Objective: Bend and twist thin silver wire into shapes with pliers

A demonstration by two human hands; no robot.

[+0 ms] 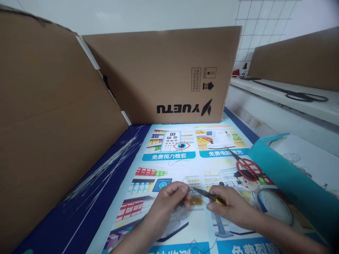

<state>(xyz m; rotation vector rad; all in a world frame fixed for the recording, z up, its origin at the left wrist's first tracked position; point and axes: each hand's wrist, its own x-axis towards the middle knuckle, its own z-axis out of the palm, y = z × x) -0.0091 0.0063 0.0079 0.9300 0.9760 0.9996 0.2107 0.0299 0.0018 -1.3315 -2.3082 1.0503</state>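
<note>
My left hand (169, 201) is closed in a pinch on a thin wire (182, 206) that loops beneath it over the printed mat (172, 165). My right hand (229, 206) grips small pliers (205, 193) with yellow handles. Their dark tips point left and meet the wire at my left fingertips. Both hands hover low over the mat near the front edge.
A bundle of thin silver wires (106, 165) lies on the left by a cardboard wall (53, 116). Red-handled scissors (245, 164), a clear round lid (274, 206) and a teal box edge (288, 176) sit to the right. A cardboard box (161, 74) stands behind.
</note>
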